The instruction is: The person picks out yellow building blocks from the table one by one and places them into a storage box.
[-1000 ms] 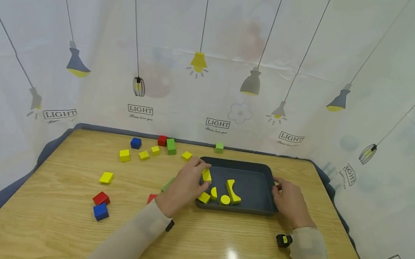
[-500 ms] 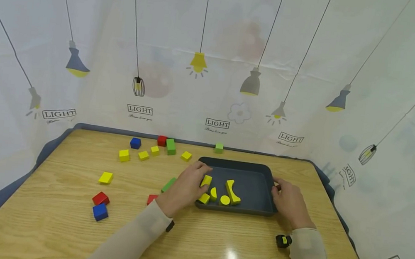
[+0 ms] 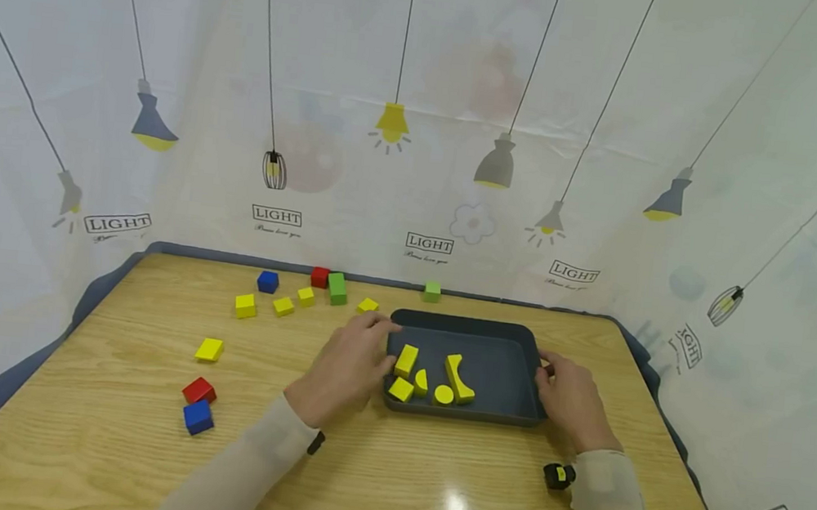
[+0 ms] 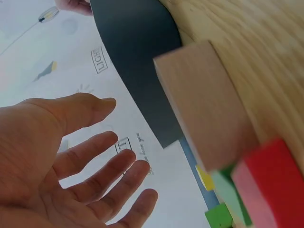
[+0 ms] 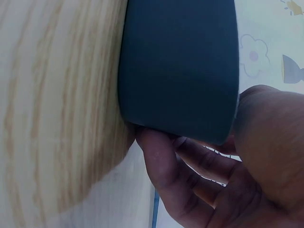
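Observation:
A dark grey tray point(image 3: 501, 367) lies on the table, with several yellow blocks in its left half. Among them are a rectangular block point(image 3: 406, 361), a square one point(image 3: 401, 390), a half-round point(image 3: 422, 382), a cylinder point(image 3: 443, 395) and an arch point(image 3: 457, 379). My left hand point(image 3: 346, 361) is at the tray's left wall, holding nothing. In the left wrist view its fingers point(image 4: 102, 183) are spread, and a plain wooden block point(image 4: 204, 104) and a red block point(image 4: 275, 185) lie nearby. At the opposite end, my right hand point(image 3: 575, 402) grips the tray's right wall, its fingers point(image 5: 164, 159) curled against the edge.
Left of the tray, yellow blocks point(image 3: 209, 350) lie scattered with a blue block point(image 3: 198, 417) and a red one point(image 3: 199, 390). Along the back edge are a green block point(image 3: 336, 288), a red cube point(image 3: 320, 277) and a light green cube point(image 3: 432, 292). A printed curtain hangs behind.
My left hand has let go of the rectangular yellow block, which now rests in the tray, and has drawn back to the left. The right hand stays at the tray.

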The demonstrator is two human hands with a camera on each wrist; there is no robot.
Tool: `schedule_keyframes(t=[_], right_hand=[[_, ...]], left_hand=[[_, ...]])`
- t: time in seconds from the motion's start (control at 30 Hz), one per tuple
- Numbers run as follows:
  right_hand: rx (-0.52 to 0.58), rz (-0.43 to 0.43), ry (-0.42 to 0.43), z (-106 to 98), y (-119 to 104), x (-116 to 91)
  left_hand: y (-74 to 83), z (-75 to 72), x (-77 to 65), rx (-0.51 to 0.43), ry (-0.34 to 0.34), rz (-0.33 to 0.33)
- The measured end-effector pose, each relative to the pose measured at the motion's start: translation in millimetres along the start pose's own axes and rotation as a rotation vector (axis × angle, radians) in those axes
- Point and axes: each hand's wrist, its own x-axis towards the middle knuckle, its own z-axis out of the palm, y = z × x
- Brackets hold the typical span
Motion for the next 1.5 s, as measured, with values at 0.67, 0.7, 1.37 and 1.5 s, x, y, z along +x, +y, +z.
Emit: schedule_keyframes(t=[0.67, 0.7, 1.37, 1.5], right_hand=[[0.000, -0.008, 0.007, 2, 2, 0], [0.001, -0.006, 0.005, 3, 2, 0], [0.000, 0.002, -0.002, 1, 1, -1], [0.003, -0.003, 0.000, 1, 2, -1]], left_hand=[[-73.4, -37.0, -38.4, 0.092, 0.048, -0.128], [-76.1, -38.7, -40.9, 0.091, 0.043, -0.137], [-122.7, -75.2, -72.3, 0.189, -0.023, -0.284], [-130.9, -82.6, -76.8, 0.181, -0.058, -0.338]])
